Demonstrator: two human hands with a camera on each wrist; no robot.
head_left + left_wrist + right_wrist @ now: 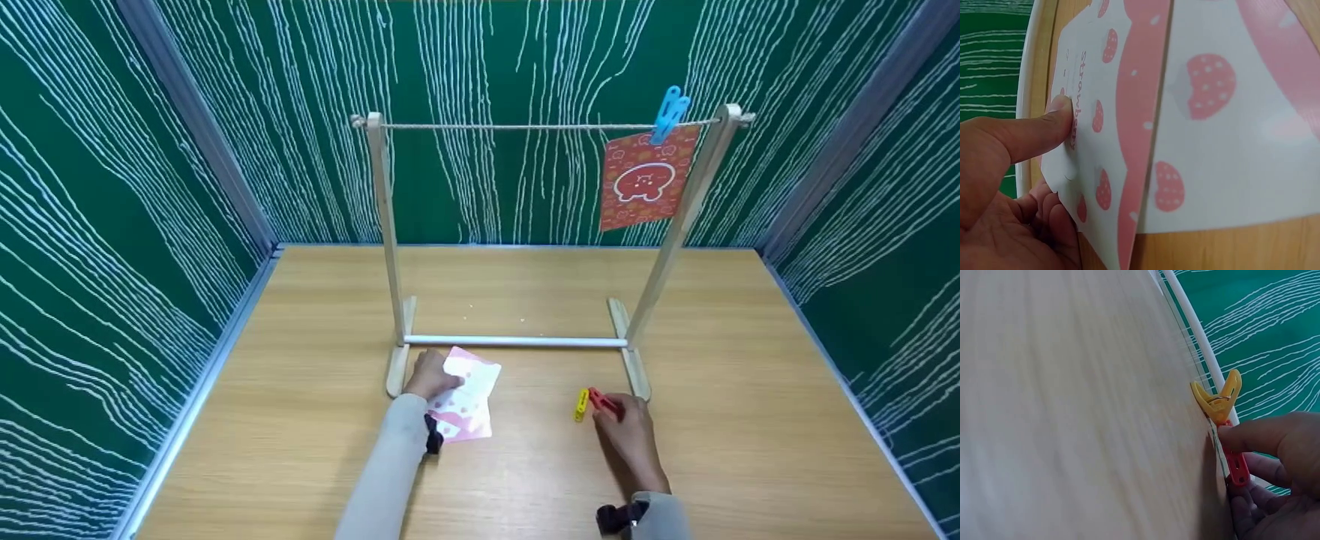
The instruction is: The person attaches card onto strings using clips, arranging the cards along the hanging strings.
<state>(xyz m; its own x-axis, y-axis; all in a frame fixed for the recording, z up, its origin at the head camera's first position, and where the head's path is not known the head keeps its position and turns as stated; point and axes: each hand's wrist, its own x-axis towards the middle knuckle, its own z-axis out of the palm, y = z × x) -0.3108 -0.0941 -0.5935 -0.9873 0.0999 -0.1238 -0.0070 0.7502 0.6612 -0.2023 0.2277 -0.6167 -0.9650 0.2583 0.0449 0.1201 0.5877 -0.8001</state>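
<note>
Between its thumb and fingers, my left hand pinches a white and pink strawberry-print card, tilted up in the left wrist view. Beneath and beside it lies a second card with the same print, on the table. Over on the right, my right hand pinches a red clothespin. A yellow clothespin is right beside the red one; I cannot tell whether they touch. The fingers partly cover the red clothespin in the head view.
A wooden rack stands on the table, a rope strung across its top. At the right end of the rope a blue clothespin holds a red card. Green walls with white lines surround the table.
</note>
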